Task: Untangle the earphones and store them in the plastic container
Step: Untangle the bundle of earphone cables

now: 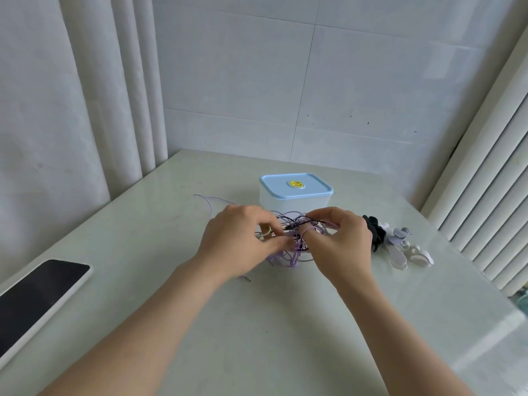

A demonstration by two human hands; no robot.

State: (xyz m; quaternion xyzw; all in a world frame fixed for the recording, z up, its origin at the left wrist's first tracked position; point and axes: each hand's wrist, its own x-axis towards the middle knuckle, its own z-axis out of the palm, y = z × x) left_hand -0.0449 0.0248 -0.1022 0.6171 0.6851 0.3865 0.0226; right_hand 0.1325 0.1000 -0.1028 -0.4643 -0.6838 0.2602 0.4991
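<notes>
A tangle of earphones [294, 254] with purple and black cords lies on the pale table [257, 324], just in front of a clear plastic container [295, 201] that has its blue lid on. My left hand [237, 238] pinches cords on the left of the tangle. On the right side my right hand [340, 238] pinches a dark cord, with a purple loop around one finger. One purple cord end [210, 204] trails off to the back left. A metal jack plug [248, 279] lies by my left wrist.
A dark-screened phone [37, 298] in a white case lies at the table's left edge. A heap of black, white and grey clips [397, 244] sits to the right of my right hand. Tiled walls close in behind and to the left, slatted panels to the right.
</notes>
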